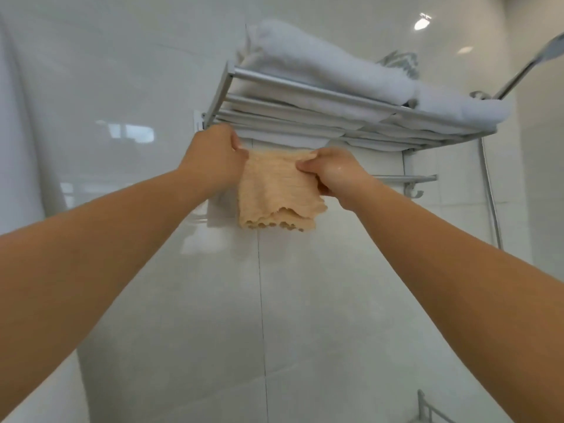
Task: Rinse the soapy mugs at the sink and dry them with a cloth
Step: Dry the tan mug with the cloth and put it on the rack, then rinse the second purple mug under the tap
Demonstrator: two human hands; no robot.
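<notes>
A small peach waffle-textured cloth [276, 190] hangs folded just below a wall-mounted metal towel rack [305, 90]. My left hand [213, 160] holds its upper left edge with curled fingers. My right hand [332, 175] pinches its upper right edge between thumb and fingers; that hand looks wet. Both arms reach up toward the rack. No mugs or sink are in view.
White folded towels [320, 71] lie on top of the rack. A lower bar with hooks [409, 181] sits to the right. A shower head and hose [518, 74] are at the far right. Glossy white tiled wall [274, 300] fills the rest. A wire basket corner [427, 407] shows at the bottom right.
</notes>
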